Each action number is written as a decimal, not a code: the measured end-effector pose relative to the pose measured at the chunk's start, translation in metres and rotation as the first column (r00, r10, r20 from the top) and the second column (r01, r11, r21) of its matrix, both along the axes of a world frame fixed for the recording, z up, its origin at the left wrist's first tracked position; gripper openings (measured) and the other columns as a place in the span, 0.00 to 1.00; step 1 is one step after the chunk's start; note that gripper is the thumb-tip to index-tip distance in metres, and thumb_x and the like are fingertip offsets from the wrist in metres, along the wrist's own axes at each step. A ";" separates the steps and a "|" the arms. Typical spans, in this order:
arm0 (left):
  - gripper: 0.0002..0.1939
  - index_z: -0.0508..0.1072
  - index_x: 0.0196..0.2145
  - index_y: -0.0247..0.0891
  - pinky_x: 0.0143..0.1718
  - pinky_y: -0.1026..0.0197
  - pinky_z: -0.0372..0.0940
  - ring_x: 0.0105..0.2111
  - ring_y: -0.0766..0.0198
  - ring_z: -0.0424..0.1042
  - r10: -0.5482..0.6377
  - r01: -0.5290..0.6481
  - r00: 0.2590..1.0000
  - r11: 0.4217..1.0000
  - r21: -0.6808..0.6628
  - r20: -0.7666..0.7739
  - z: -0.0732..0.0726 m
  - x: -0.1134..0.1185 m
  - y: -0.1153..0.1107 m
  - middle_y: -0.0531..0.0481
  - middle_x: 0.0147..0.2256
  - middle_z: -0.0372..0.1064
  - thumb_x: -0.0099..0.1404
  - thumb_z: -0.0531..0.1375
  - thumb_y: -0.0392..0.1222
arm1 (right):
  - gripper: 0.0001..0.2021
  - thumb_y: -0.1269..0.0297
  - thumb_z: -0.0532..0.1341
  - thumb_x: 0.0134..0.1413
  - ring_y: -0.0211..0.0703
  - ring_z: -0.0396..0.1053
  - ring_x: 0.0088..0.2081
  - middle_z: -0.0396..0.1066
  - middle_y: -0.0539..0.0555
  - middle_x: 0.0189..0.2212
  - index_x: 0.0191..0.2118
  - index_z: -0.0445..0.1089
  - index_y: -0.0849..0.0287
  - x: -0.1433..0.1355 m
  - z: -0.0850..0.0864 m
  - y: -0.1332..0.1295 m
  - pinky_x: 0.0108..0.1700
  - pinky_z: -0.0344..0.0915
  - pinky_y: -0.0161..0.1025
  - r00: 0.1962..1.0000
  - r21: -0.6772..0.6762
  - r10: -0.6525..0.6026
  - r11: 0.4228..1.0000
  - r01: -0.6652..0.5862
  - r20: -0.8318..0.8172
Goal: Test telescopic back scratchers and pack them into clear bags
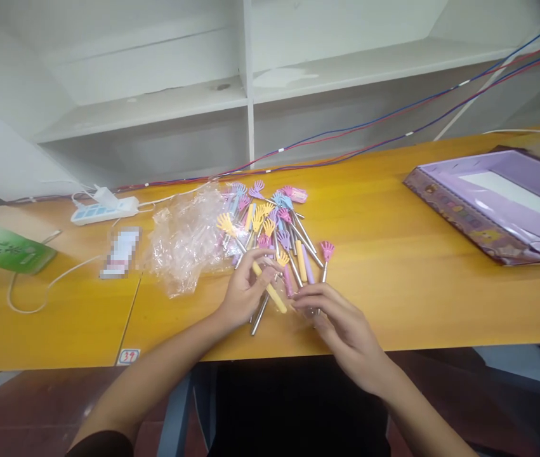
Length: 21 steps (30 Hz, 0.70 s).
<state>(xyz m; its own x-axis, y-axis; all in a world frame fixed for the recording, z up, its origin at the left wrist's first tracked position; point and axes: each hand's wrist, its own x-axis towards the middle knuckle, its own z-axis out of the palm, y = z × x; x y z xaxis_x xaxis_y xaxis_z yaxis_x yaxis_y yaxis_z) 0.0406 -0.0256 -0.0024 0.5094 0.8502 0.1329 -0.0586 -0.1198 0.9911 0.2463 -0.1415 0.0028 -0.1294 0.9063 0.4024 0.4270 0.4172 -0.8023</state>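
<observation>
My left hand (249,287) is closed round a yellow back scratcher (275,298), whose small hand-shaped head points up and left and whose yellow handle slants down right. Thin clear plastic (298,312) lies between my hands. My right hand (341,317) has its fingers bent together at the plastic's right side, pinching its edge. Just beyond both hands is a pile of several back scratchers with silver rods and pink, blue, purple and yellow heads. One pink-headed scratcher (327,251) sticks up right of the pile, its lower end hidden behind my right hand.
Crumpled clear bags (184,244) lie left of the pile. Farther left are a phone (122,252), a white power strip (105,211), a cable and a green packet (7,247). A purple box (469,222) stands at right. Red and blue wires run along the back under white shelves.
</observation>
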 end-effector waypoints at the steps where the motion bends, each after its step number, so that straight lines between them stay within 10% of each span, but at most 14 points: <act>1: 0.22 0.68 0.64 0.45 0.42 0.58 0.71 0.37 0.62 0.73 -0.006 0.006 1.000 1.000 -0.011 -0.011 0.001 -0.001 0.000 0.45 0.49 0.76 0.79 0.58 0.56 | 0.18 0.75 0.55 0.70 0.52 0.74 0.57 0.73 0.59 0.54 0.56 0.75 0.50 0.003 0.002 0.000 0.57 0.76 0.49 0.999 -0.020 0.036 0.999 -0.036 -0.008; 13: 0.25 0.71 0.63 0.47 0.32 0.61 0.70 0.30 0.65 0.71 -0.219 0.221 0.975 0.961 -0.169 0.025 0.001 0.002 0.003 0.49 0.43 0.74 0.73 0.65 0.56 | 0.07 0.71 0.69 0.65 0.51 0.73 0.51 0.71 0.58 0.47 0.44 0.80 0.50 0.007 -0.003 0.008 0.52 0.74 0.51 0.986 0.258 -0.097 0.964 0.060 0.135; 21: 0.13 0.78 0.47 0.39 0.50 0.58 0.69 0.46 0.59 0.76 -0.289 0.290 0.956 0.957 0.016 -0.040 0.006 0.001 0.006 0.44 0.47 0.77 0.76 0.64 0.51 | 0.04 0.69 0.65 0.69 0.46 0.72 0.39 0.75 0.53 0.36 0.41 0.75 0.52 -0.008 -0.010 0.011 0.41 0.69 0.44 0.982 0.114 -0.187 0.977 0.183 0.027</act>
